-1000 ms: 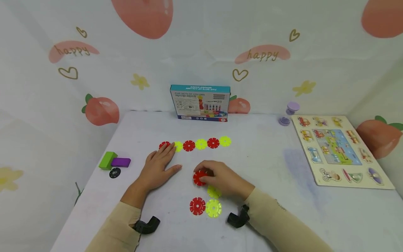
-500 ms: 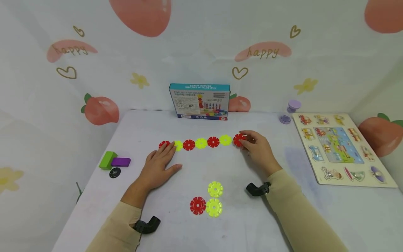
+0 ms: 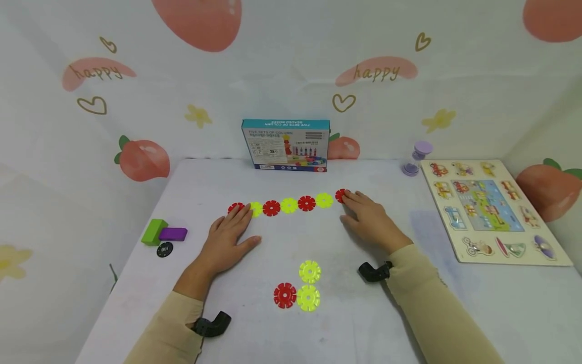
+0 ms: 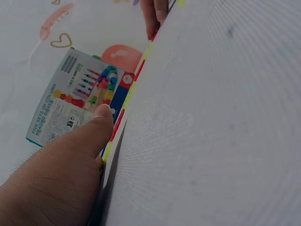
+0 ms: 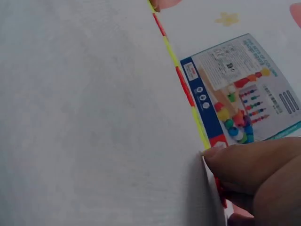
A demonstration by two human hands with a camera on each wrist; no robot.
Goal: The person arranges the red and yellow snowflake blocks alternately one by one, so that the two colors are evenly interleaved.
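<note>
Across the white table runs a row of alternating red and yellow notched discs, with a red disc (image 3: 271, 208) and a yellow disc (image 3: 288, 206) near its middle. My left hand (image 3: 229, 244) lies flat, its straight fingertips over part of the leftmost red disc (image 3: 234, 207) and the yellow one beside it. The fingers of my right hand (image 3: 370, 222) are extended and touch the rightmost red disc (image 3: 340, 195), partly covering it. Closer to me lie a loose red disc (image 3: 285, 295) and two yellow discs, one farther yellow disc (image 3: 309, 272) and one nearer yellow disc (image 3: 308, 298).
Behind the row stands a bead toy box (image 3: 286, 145). A purple sand timer (image 3: 416, 158) and a wooden puzzle board (image 3: 493, 212) are at the right. On the left sit a green block (image 3: 154, 232), a purple block (image 3: 173, 234) and a black round token (image 3: 165, 249).
My right hand carried a red disc from the near pile to the row's right end, then released its pinch and laid its fingers on it. The left hand stayed put.
</note>
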